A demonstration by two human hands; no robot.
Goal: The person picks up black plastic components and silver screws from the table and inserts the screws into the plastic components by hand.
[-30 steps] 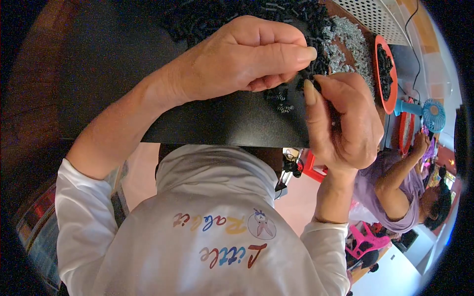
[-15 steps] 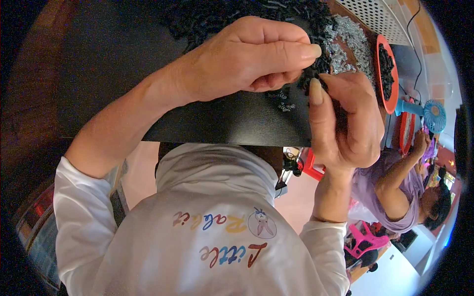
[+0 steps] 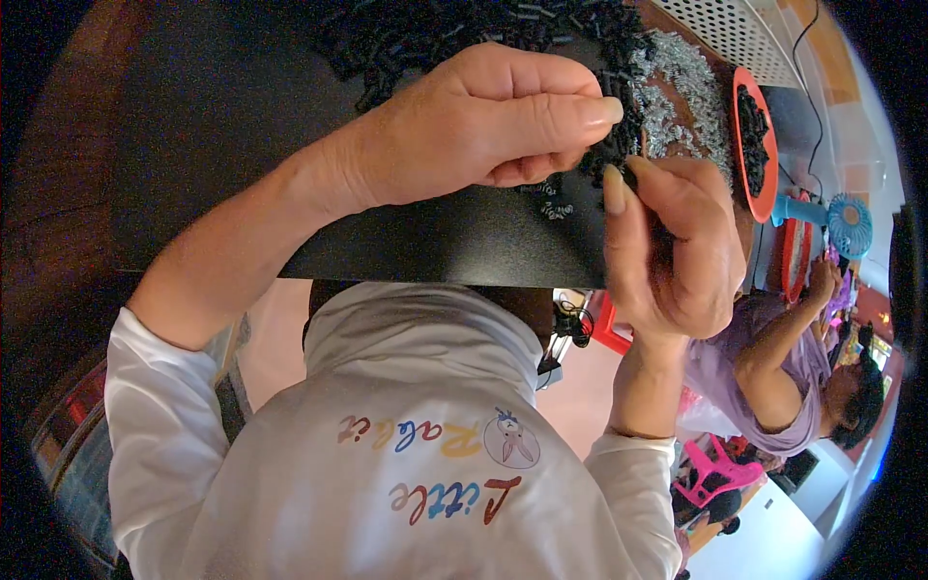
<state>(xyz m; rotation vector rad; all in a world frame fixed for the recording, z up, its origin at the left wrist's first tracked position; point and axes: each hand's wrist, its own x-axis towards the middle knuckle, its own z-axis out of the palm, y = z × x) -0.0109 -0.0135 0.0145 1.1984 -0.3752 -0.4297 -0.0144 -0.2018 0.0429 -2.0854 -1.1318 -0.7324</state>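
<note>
Above the dark table top (image 3: 406,242), my left hand (image 3: 483,116) is closed, its thumb pressed against the curled fingers. What it holds, if anything, is hidden. My right hand (image 3: 677,242) is just right of it and lower, thumb and forefinger pinched around something small and dark that I cannot make out. A heap of short black tube-like pieces (image 3: 387,58) lies behind the hands and continues between them and the silver pile. That pile of small shiny, spring-like pieces (image 3: 677,82) is at the far right. A few loose silver pieces (image 3: 556,210) rest below my left hand.
An orange-red dish (image 3: 769,198) with black pieces stands at the right, beside a small blue fan (image 3: 850,224). Behind is a white perforated basket (image 3: 725,29). A person in a purple top (image 3: 773,387) sits to the right, near a bright pink plastic item (image 3: 720,471).
Both hands have shifted slightly nearer to me. Each remains closed, and the two sets of fingertips are still close together.
</note>
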